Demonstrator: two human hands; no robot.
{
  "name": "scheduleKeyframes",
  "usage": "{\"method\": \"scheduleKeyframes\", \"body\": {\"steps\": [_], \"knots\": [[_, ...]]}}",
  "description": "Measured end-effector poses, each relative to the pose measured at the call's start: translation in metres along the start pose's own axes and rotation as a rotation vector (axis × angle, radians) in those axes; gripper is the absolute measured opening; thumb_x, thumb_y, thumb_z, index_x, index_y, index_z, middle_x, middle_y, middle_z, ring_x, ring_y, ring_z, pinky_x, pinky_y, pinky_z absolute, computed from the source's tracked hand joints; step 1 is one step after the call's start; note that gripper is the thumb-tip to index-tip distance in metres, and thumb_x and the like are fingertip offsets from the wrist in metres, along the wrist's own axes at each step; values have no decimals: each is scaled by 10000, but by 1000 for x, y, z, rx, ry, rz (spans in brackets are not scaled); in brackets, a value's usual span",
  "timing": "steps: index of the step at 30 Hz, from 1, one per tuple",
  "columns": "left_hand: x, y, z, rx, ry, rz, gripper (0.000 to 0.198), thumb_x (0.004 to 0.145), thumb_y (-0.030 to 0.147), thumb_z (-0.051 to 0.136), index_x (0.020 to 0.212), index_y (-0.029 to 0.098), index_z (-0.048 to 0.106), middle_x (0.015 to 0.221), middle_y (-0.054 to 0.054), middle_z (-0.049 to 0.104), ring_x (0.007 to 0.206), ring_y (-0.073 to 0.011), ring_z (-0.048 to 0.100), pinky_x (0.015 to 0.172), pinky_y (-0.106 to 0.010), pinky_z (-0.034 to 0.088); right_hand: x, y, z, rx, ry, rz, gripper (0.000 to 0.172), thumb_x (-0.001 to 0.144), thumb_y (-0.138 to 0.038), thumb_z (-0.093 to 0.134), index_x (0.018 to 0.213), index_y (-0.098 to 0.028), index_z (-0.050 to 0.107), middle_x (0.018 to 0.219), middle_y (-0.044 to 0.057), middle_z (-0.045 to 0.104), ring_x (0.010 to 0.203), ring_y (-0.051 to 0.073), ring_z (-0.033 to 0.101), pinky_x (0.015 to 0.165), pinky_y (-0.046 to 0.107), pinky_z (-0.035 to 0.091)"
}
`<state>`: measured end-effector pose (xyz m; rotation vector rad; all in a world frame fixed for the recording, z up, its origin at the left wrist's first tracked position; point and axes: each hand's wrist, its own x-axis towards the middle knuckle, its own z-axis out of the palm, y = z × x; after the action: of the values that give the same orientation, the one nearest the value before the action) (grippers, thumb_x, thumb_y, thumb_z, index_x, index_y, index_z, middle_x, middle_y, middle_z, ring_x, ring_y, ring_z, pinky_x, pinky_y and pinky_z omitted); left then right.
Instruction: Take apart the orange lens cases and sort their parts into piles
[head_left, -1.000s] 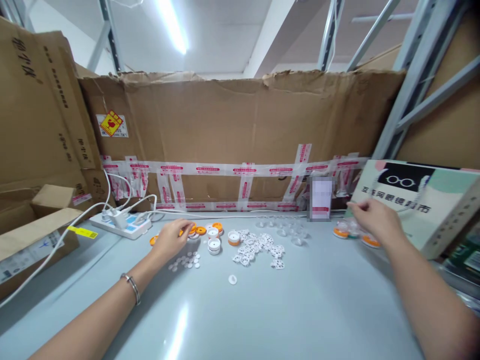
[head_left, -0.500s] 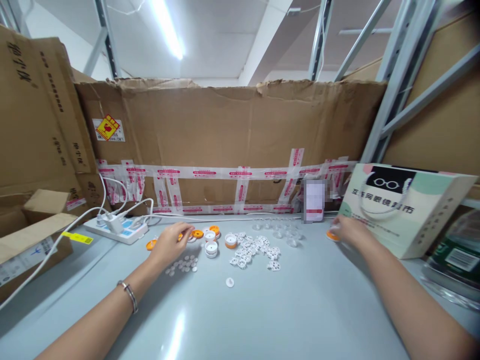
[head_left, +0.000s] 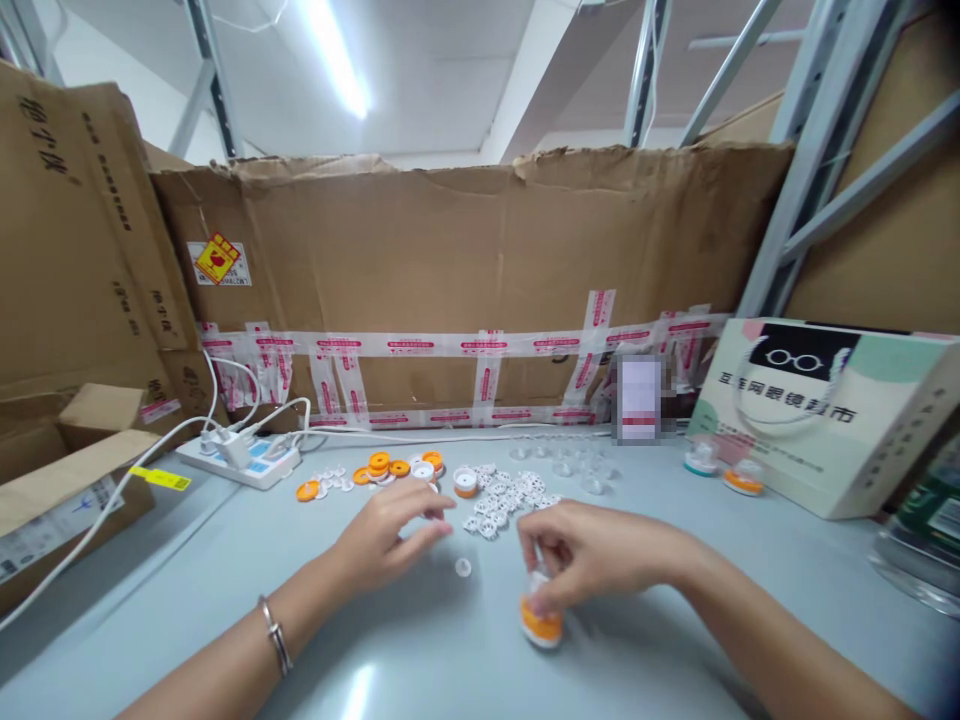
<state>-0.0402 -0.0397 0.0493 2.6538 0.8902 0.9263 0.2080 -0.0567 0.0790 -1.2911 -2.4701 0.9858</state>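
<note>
My right hand (head_left: pixel 592 560) is closed on a small orange and white round part (head_left: pixel 541 621) that rests on the grey table (head_left: pixel 675 640) in front of me. My left hand (head_left: pixel 386 535) hovers just left of it with fingers curled in a pinch; what it holds is too small to make out. A single white disc (head_left: pixel 463 567) lies between the two hands. Behind them lie a heap of white toothed pieces (head_left: pixel 510 495), several orange rings (head_left: pixel 382 466), white and orange caps (head_left: pixel 465 482) and clear domes (head_left: pixel 570 465).
A taped cardboard wall (head_left: pixel 465 290) closes the back of the table. A white power strip (head_left: pixel 240 460) with cables sits at the left, beside cardboard boxes (head_left: pixel 67 480). A printed paper bag (head_left: pixel 832 410) lies at the right with two capped pieces (head_left: pixel 724 470) before it.
My right hand came from the far right by the paper bag to the table's middle, holding an orange and white part. My left hand drew back from the orange rings toward it.
</note>
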Motion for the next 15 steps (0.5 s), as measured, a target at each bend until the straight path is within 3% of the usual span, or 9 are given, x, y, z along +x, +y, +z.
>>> {"method": "scheduleKeyframes", "body": {"steps": [2, 4, 6, 9, 12, 15], "knots": [[-1, 10, 9, -30, -153, 6, 343, 770, 469, 554, 959, 184, 572, 836, -43, 607, 776, -169, 544, 699, -271, 411, 13, -7, 17, 36, 138, -40, 168, 620, -265, 663, 686, -192, 527, 525, -70, 480, 483, 83, 421, 429, 171, 263], [-1, 17, 20, -54, -229, -69, 471, 638, 533, 654, 936, 181, 557, 826, -36, 591, 734, -165, 528, 652, -255, 401, 25, -7, 31, 100, 239, -16, 190, 643, -261, 643, 690, -191, 473, 502, -81, 452, 474, 79, 407, 433, 172, 255], [-1, 20, 32, -76, -213, -188, 500, 575, 535, 696, 876, 170, 536, 802, -28, 573, 689, -155, 508, 606, -239, 384, 33, -5, 41, 173, 273, 19, 214, 662, -273, 627, 683, -195, 428, 472, -94, 414, 451, 75, 384, 422, 173, 241], [-1, 22, 45, -106, -113, -304, 380, 598, 423, 722, 763, 168, 493, 755, -11, 549, 658, -142, 483, 584, -228, 362, 37, -6, 50, 223, 290, 34, 208, 685, -263, 598, 676, -201, 400, 440, -105, 384, 423, 70, 363, 410, 172, 226], [-1, 21, 49, -132, -61, -324, 228, 639, 215, 679, 720, 173, 470, 742, -1, 538, 654, -132, 480, 586, -221, 354, 38, -9, 56, 201, 310, 19, 187, 679, -234, 595, 673, -200, 412, 444, -104, 394, 431, 71, 381, 417, 171, 236], [0, 19, 49, -147, -58, -314, 173, 645, 140, 632, 719, 172, 479, 740, 0, 537, 651, -128, 478, 583, -216, 352, 38, -9, 58, 184, 335, 16, 190, 671, -232, 602, 668, -198, 415, 459, -99, 400, 446, 72, 394, 427, 171, 250]]}}
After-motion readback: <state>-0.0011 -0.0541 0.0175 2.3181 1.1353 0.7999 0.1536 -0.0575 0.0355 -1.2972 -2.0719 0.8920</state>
